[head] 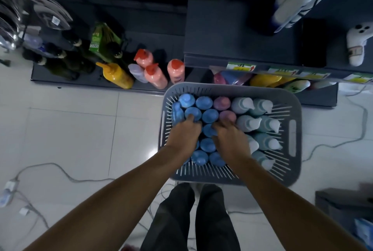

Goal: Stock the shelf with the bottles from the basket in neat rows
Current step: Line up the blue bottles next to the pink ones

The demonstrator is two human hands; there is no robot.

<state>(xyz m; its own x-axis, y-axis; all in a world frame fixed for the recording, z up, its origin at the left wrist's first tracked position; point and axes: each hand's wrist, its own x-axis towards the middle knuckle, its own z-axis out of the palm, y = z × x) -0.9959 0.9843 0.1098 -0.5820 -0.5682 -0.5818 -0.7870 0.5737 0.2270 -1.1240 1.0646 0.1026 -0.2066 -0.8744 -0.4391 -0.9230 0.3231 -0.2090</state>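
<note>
Basket (228,89) set on floor (70,125), close before shelf (86,81). Basket packed with upright bottles: blue at left, pink bottle (227,116) in middle, teal bottles (262,123) at right. Left grip (182,131) curled round blue bottle (192,112). Right grip (230,135) pushed in beside pink bottle; fingers bent, what is held cannot be told. Red-capped bottles (155,75) stood on shelf.
</note>
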